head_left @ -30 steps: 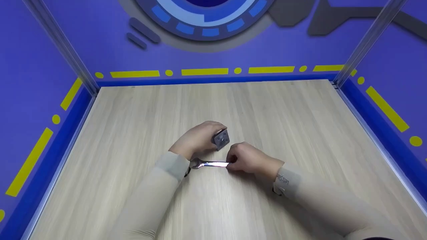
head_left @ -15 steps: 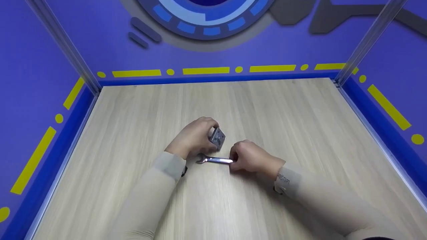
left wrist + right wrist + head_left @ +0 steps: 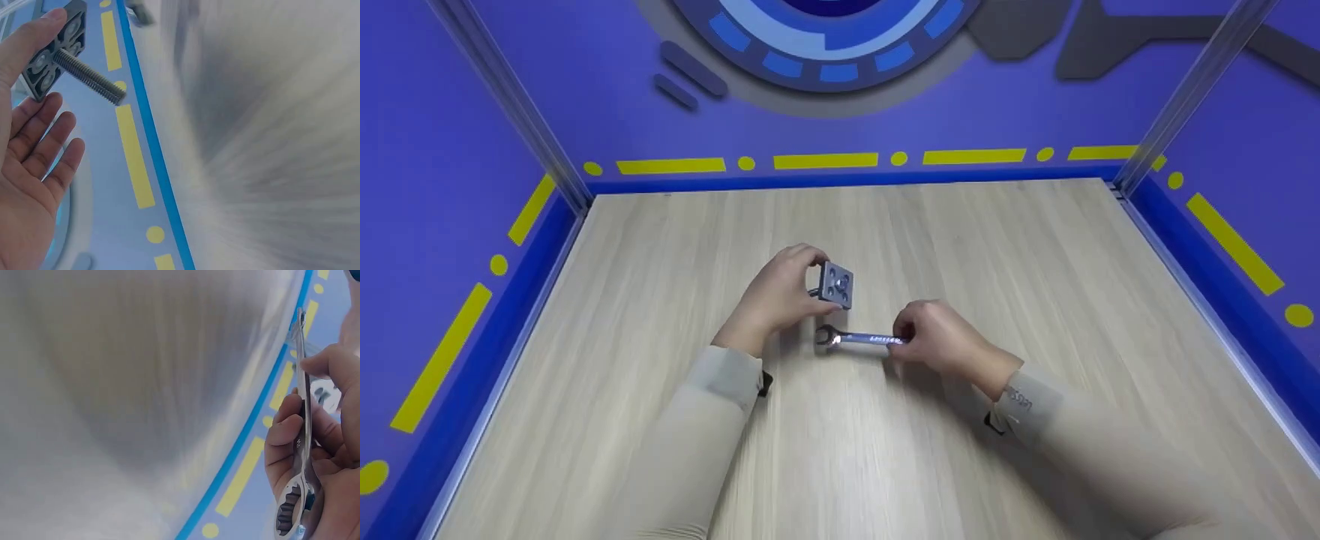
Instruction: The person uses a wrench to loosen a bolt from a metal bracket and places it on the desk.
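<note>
My left hand [image 3: 780, 292] pinches a square grey plate [image 3: 836, 287] by its edges, between thumb and fingers, above the table. The plate has several round holes and a shiny fastener at its middle. From its other side a threaded bolt [image 3: 90, 77] sticks out, seen in the left wrist view. To the right, my right hand [image 3: 949, 337] grips a chrome combination wrench [image 3: 866, 339]. The wrench's open end points left, just below the plate in the head view and apart from it. Its ring end [image 3: 287, 512] lies at the palm in the right wrist view.
A light wood-grain table [image 3: 840, 450] lies under both hands. Blue walls with yellow markings [image 3: 825, 160] enclose its back and sides, with metal posts [image 3: 521, 112] at the corners.
My left hand has moved forward and slightly left, turning the plate's face toward the head camera. My right hand has shifted forward and right with the wrench, whose open end now shows clearly.
</note>
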Available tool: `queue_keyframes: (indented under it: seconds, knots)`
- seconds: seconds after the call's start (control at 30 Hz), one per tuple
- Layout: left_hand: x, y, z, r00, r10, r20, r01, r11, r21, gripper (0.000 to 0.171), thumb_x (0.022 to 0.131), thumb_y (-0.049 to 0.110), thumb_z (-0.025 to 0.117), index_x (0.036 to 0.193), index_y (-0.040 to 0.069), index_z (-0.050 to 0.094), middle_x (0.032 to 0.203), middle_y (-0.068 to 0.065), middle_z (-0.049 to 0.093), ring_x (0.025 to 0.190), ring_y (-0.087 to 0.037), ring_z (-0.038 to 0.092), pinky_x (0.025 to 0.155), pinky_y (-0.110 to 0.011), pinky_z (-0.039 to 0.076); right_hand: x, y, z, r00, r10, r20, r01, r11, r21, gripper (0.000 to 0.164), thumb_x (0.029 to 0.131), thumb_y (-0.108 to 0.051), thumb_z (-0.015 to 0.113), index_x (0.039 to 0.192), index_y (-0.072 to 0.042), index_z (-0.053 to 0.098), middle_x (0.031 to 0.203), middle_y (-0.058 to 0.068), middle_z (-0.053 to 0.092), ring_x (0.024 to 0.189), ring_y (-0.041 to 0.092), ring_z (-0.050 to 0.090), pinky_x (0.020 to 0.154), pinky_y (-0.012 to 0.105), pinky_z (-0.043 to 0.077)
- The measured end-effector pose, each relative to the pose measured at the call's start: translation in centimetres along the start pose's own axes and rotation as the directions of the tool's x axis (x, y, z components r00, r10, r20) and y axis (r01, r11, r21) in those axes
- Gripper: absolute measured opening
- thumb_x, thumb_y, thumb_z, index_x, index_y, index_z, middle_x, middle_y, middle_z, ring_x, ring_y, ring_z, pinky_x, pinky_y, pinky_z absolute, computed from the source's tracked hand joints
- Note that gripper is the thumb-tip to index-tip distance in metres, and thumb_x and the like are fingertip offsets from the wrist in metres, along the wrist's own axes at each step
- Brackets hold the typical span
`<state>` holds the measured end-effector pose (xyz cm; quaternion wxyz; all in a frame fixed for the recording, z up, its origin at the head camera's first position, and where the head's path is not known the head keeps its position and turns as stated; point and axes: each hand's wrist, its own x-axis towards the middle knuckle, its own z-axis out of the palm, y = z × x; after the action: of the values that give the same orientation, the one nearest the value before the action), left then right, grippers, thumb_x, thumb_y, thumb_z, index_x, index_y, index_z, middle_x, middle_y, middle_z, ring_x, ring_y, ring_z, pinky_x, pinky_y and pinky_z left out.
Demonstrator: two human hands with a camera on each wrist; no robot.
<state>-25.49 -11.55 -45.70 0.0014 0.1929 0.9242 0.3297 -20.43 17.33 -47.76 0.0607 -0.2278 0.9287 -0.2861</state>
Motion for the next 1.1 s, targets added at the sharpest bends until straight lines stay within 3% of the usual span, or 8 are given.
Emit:
queue_keyframes:
  seconds: [0.33, 0.6, 0.8, 1.1]
  knots:
    - [-0.7, -1.7, -1.2, 0.993, -0.043, -0.106, 0.032, 0.994, -0.109, 0.075, 0.081, 0.031, 0.105, 0.143, 0.011, 0.067, 0.139, -0.006, 0.071, 0.133, -0.034, 0.067, 0.116, -0.05, 0.059, -0.4, 0.4, -2.6, 0.988, 0.038, -0.147, -0.02, 0.992, 0.123, 0.006, 0.092, -0.012, 0.088, 0.091, -0.009, 0.082, 0.091, 0.006, 0.076, 0.081, 0.015, 0.065, 0.069, 0.022, 0.056]
    - [-1.5, -2.0, -0.4, 0.977, -0.09, -0.195, 0.038, 0.966, -0.254, 0.074, 0.082, 0.029, 0.105, 0.143, 0.011, 0.067, 0.137, -0.007, 0.074, 0.134, -0.036, 0.068, 0.122, -0.058, 0.057, 0.4, 0.3, -3.2, 0.955, 0.055, -0.291, 0.011, 0.975, 0.22, 0.008, 0.091, -0.008, 0.09, 0.092, -0.005, 0.083, 0.089, 0.007, 0.078, 0.08, 0.012, 0.067, 0.067, 0.016, 0.057]
    - [-1.5, -2.1, 0.8, 0.95, -0.133, -0.283, 0.017, 0.926, -0.378, 0.07, 0.081, 0.024, 0.105, 0.139, 0.013, 0.067, 0.132, -0.005, 0.08, 0.13, -0.03, 0.074, 0.123, -0.061, 0.057, 1.5, 0.6, -2.6, 0.948, 0.095, -0.305, -0.002, 0.956, 0.292, 0.009, 0.092, -0.008, 0.091, 0.093, -0.005, 0.082, 0.091, 0.01, 0.079, 0.08, 0.013, 0.068, 0.068, 0.015, 0.058]
    - [-1.2, -1.7, 1.5, 0.895, -0.186, -0.406, -0.012, 0.899, -0.437, 0.072, 0.08, 0.022, 0.106, 0.139, 0.011, 0.065, 0.129, -0.006, 0.084, 0.13, -0.028, 0.078, 0.126, -0.059, 0.054, 3.1, 0.0, -1.7, 0.949, 0.157, -0.273, -0.029, 0.907, 0.421, 0.01, 0.093, -0.012, 0.092, 0.094, -0.006, 0.084, 0.091, 0.008, 0.081, 0.081, 0.016, 0.07, 0.068, 0.017, 0.059]
